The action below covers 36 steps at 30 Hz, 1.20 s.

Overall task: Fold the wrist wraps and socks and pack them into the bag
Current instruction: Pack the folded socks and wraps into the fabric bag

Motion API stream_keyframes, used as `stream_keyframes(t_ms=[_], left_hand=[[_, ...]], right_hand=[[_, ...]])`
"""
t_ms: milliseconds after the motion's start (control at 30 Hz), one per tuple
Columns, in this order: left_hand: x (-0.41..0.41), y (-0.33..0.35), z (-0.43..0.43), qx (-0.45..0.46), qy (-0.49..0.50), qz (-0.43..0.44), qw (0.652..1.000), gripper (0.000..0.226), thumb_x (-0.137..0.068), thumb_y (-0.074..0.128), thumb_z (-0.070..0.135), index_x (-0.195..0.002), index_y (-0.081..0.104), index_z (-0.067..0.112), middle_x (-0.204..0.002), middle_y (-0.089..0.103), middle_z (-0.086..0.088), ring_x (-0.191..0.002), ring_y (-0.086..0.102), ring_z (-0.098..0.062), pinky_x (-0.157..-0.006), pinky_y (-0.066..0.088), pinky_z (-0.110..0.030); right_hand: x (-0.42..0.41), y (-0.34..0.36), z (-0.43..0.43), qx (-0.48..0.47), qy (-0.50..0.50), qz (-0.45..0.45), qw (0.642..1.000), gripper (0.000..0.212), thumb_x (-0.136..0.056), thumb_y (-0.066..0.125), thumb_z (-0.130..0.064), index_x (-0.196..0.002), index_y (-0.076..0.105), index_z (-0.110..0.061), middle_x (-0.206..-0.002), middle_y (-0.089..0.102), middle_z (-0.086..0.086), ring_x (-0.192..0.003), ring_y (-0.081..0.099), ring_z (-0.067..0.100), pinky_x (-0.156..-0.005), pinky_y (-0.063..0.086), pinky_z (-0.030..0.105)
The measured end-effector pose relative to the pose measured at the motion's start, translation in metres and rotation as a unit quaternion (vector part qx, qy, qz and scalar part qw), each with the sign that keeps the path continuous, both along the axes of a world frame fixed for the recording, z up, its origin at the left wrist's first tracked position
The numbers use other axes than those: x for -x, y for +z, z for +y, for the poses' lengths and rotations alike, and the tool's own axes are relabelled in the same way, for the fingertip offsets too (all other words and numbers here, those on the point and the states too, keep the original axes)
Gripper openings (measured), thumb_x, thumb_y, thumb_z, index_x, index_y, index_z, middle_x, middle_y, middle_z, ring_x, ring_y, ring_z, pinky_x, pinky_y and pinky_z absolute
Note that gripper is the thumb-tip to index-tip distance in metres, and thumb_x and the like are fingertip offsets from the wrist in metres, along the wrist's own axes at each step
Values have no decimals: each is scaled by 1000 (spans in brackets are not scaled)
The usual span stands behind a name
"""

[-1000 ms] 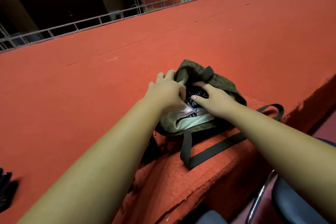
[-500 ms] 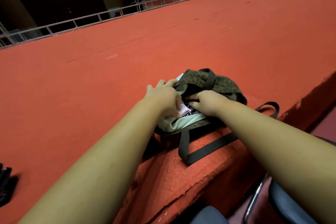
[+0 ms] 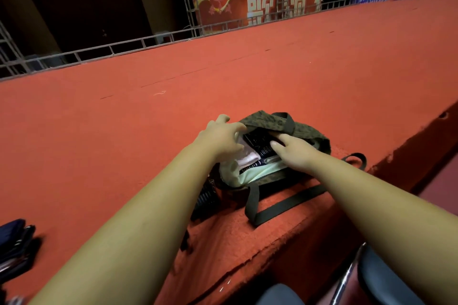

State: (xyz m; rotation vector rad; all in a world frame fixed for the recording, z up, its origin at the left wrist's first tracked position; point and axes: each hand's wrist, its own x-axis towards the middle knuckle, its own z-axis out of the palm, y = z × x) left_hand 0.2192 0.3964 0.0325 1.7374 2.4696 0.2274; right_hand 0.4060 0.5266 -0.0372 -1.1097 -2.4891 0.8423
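Note:
An olive patterned bag with black straps and a pale lining lies open on the red carpeted platform, near its front edge. Black wrist wraps and a pale pink cloth show inside the opening. My left hand arches over the bag's left rim, fingers curled on the edge and thumb by the lining. My right hand reaches into the opening from the right. Its fingers stretch over the black wraps, and the tips are hidden under the far flap.
A pile of dark folded cloth lies at the far left. Another black item sits by the bag under my left forearm. The platform drops off at the front right, where a dark chair stands. A metal railing runs along the back.
My right hand has pushed further into the bag over the black wraps. My left hand's fingers have spread wider at the rim. The bag's mouth stands wider open.

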Motion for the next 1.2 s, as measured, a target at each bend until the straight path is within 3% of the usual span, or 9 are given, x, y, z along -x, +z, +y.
stream_keyframes(t_ms=[133, 200, 300, 400, 500, 633, 833, 1133, 1200], left_hand=[[-9, 3, -6, 7, -3, -12, 1000, 56, -96, 62, 31, -149, 51, 47, -168, 23, -7, -148, 30, -38, -107, 43, -49], [-13, 4, -11, 12, -7, -16, 1000, 47, -97, 62, 31, -143, 59, 44, -165, 28, -8, -144, 36, -37, -108, 44, -47], [-18, 11, -27, 14, -17, -14, 1000, 35, -96, 63, 35, -131, 68, 39, -154, 40, -6, -135, 46, -34, -109, 46, -49], [-18, 24, -57, -6, -30, -25, 999, 32, -97, 66, 36, -128, 72, 29, -137, 62, -5, -119, 61, -28, -102, 52, -42], [-13, 36, -96, -11, -21, -62, 998, 23, -98, 69, 31, -118, 78, 25, -116, 76, 0, -108, 69, -21, -95, 54, -35], [4, 43, -156, -27, 5, -78, 997, 23, -100, 69, 32, -118, 79, 22, -118, 77, 2, -112, 67, -18, -98, 52, -33], [46, 44, -257, -52, 82, -136, 986, 17, -102, 68, 31, -113, 78, 23, -95, 79, -2, -93, 74, -19, -71, 53, -24], [103, 34, -408, -119, 211, -166, 956, 11, -102, 67, 23, -103, 78, 23, -97, 81, 1, -81, 77, -13, -80, 61, -42], [109, 30, -437, -127, 246, -151, 949, 14, -104, 64, 18, -105, 78, 20, -97, 80, 0, -82, 76, -17, -76, 59, -32]], right_hand=[[-19, 20, -2, 12, -18, 0, 1000, 32, -109, 48, -25, -129, 72, -24, -106, 74, -6, -98, 68, 18, -86, 49, 28], [-26, 28, -4, 26, -23, -2, 999, 29, -104, 51, -24, -111, 79, -29, -88, 76, -12, -85, 73, 19, -84, 57, 30], [-26, 44, -17, 31, -21, 17, 999, 28, -101, 52, -23, -96, 79, -31, -89, 80, -13, -95, 75, 15, -95, 58, 35], [-17, 61, -46, 77, 3, 56, 995, 33, -104, 45, -15, -106, 78, -20, -91, 82, -4, -82, 76, 22, -68, 59, 30], [-7, 73, -82, 107, 46, 74, 990, 33, -103, 42, -12, -110, 75, -15, -94, 83, 2, -74, 76, 18, -65, 52, 31], [21, 79, -127, 134, 90, 98, 982, 31, -104, 43, -12, -108, 74, -13, -94, 82, 7, -74, 75, 24, -71, 52, 37], [78, 81, -207, 136, 161, 101, 972, 29, -107, 43, -13, -108, 73, -12, -88, 81, 7, -66, 70, 18, -56, 46, 29], [156, 81, -334, 144, 292, 53, 944, 31, -109, 40, -13, -114, 71, -13, -90, 79, 4, -66, 70, 15, -56, 46, 28], [171, 77, -359, 148, 313, 39, 937, 32, -108, 39, -12, -115, 71, -12, -91, 79, 4, -67, 70, 16, -57, 48, 28]])
